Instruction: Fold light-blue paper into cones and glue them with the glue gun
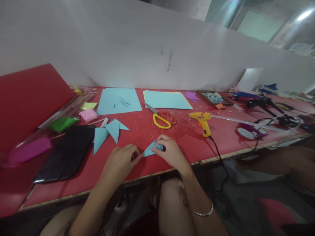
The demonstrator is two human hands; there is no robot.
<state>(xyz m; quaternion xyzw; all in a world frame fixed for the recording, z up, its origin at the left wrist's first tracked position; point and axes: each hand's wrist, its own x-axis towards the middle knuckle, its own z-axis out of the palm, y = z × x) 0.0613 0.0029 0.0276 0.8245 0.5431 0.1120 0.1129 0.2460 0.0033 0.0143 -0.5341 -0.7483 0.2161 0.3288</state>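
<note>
My left hand [121, 161] and my right hand [169, 151] rest on the red table [147, 131] near its front edge. Between them lies a small folded light-blue paper piece [150, 149]. The left fingers pinch its left tip. The right fingers are curled over its right end, with a small dark thing at their tips that I cannot make out. Folded blue paper triangles [107, 133] lie to the left of my hands.
Two blue sheets [119, 100] [166, 99] lie at the back. Yellow-handled scissors [159, 118] and a yellow glue gun [202, 120] with a black cord sit to the right. A black tablet [66, 152], coloured packets [62, 123] and a tray [214, 97] are also on the table.
</note>
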